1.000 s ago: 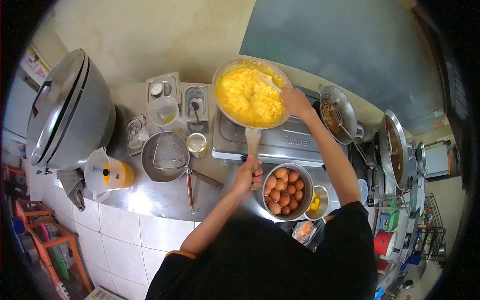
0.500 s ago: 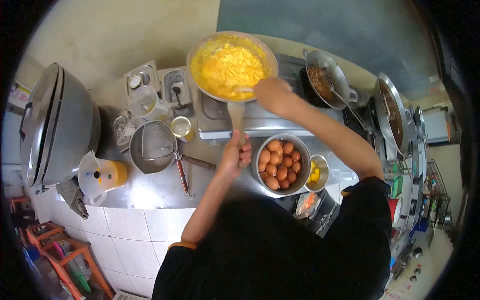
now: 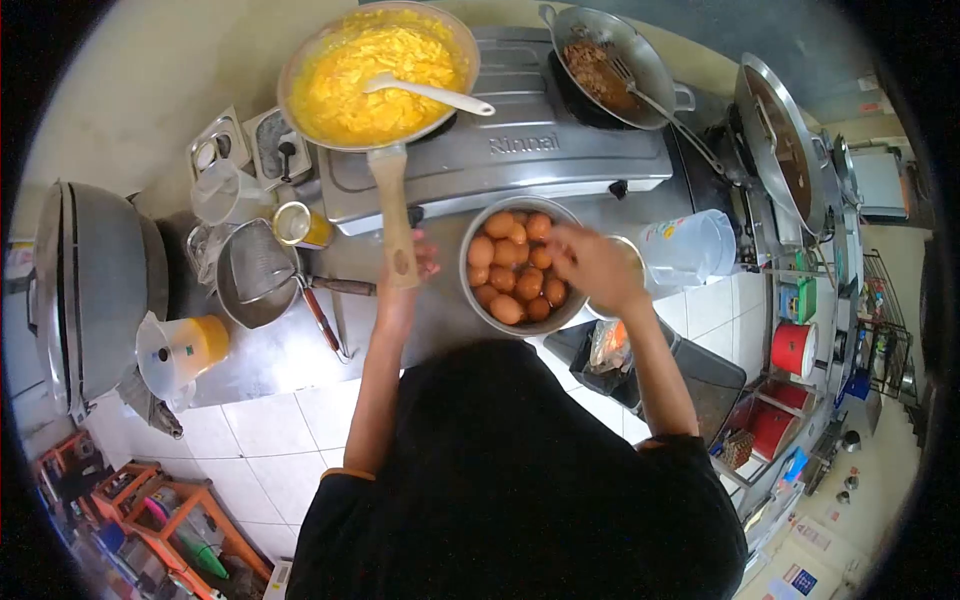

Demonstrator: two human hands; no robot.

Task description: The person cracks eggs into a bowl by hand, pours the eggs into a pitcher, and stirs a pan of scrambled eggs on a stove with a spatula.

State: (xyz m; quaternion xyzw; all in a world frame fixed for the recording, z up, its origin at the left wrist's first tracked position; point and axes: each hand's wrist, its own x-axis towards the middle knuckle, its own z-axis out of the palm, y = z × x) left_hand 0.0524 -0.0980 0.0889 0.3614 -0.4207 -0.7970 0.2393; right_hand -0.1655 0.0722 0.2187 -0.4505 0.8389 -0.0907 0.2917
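A big lidded pot (image 3: 105, 290) stands at the far left, with a jug (image 3: 165, 355) of yellow liquid just beside it. Next come 2 steel trays (image 3: 268, 133), a sieve (image 3: 258, 262) lying across a saucepan, and a can (image 3: 293, 224). The pan (image 3: 350, 147), full of yellow egg (image 3: 375, 75), is at the stove's left end, its handle (image 3: 393, 205) pointing towards the person; a white spatula (image 3: 440, 97) lies in it, its grip reaching past the right rim. The left hand (image 3: 427, 256) is at the handle, which partly hides it; I cannot tell whether it grips. Right of it, in front of the stove (image 3: 500, 165), a bowl (image 3: 466, 265) holds brown eggs (image 3: 503, 252). The right hand (image 3: 595, 268) is over the bowl's right rim, fingers bent towards the eggs; whether they hold anything, I cannot tell. A wok (image 3: 645, 60) is on the stove's right end, and a clear jug (image 3: 690, 248) stands farther right.
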